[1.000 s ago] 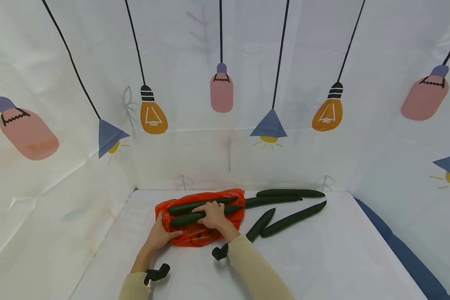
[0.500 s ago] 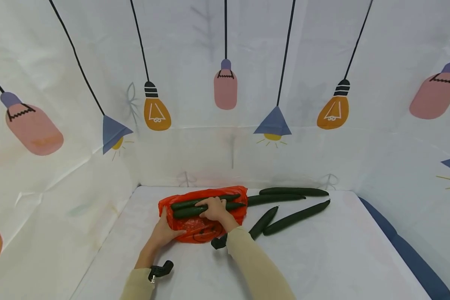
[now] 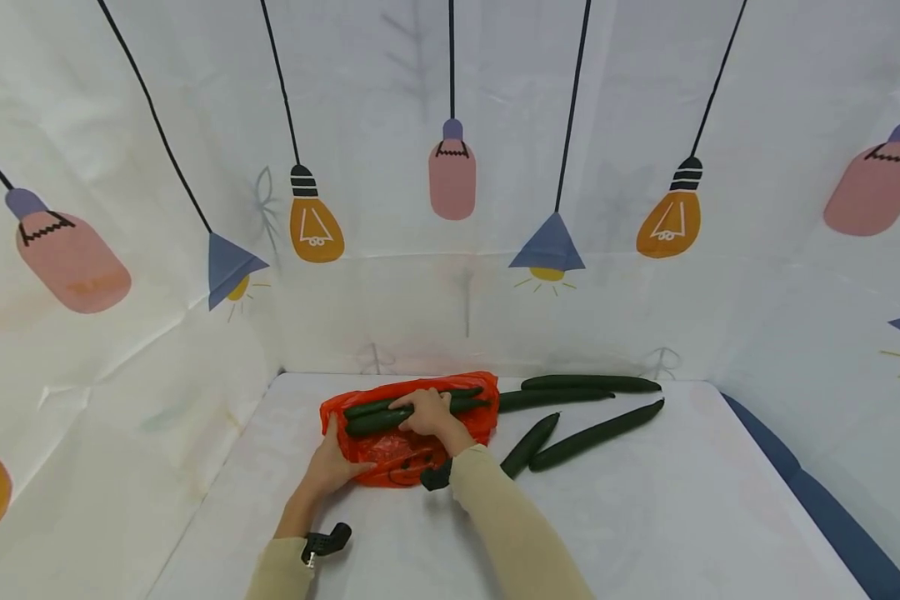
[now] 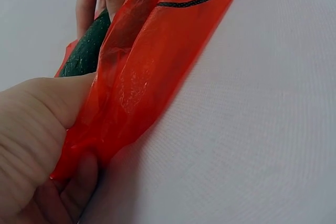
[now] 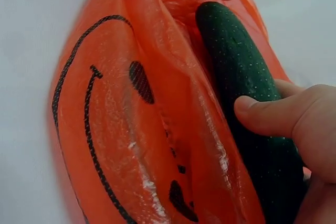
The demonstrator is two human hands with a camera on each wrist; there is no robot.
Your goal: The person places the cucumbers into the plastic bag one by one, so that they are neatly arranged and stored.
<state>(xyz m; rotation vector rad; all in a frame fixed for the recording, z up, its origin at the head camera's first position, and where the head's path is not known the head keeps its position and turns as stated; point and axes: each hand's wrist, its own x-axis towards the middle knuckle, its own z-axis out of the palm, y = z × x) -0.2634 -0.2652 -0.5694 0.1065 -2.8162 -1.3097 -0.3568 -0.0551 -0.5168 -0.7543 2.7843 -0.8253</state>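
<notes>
— Gripped or loose, that long dark green cucumber [image 3: 390,419] under the right hand [image 3: 429,414]?

— Gripped. The right wrist view shows the thumb [image 5: 273,115] curled over its bumpy skin and the palm beneath it, so the hand is wrapped round it. That cucumber lies across the thin orange plastic bag with a black smiling face printed on it [image 3: 412,450], and a second dark cucumber [image 3: 378,406] lies just behind it on the same bag.

— And the left hand [image 3: 332,467]?

— It pinches the bag's left edge. In the left wrist view the orange film [image 4: 142,77] is bunched between thumb and fingers, with the cucumber's end [image 4: 86,51] showing just past the fold.

— Where does the bag sit?

— Flat on the white cloth-covered table [image 3: 645,517], toward its far left part, near the back wall. Its mouth faces away from the person, and the face print is on the side nearer to them.

— What else is on the table?

— Four more long dark cucumbers to the right of the bag: one [image 3: 591,383] along the back wall, one [image 3: 555,397] just in front of it with its left end by the bag, a shorter one [image 3: 528,445] lying aslant, and a long one [image 3: 596,434] beside that. White sheeting printed with hanging light bulbs [image 3: 452,175] walls the table on three sides.
</notes>
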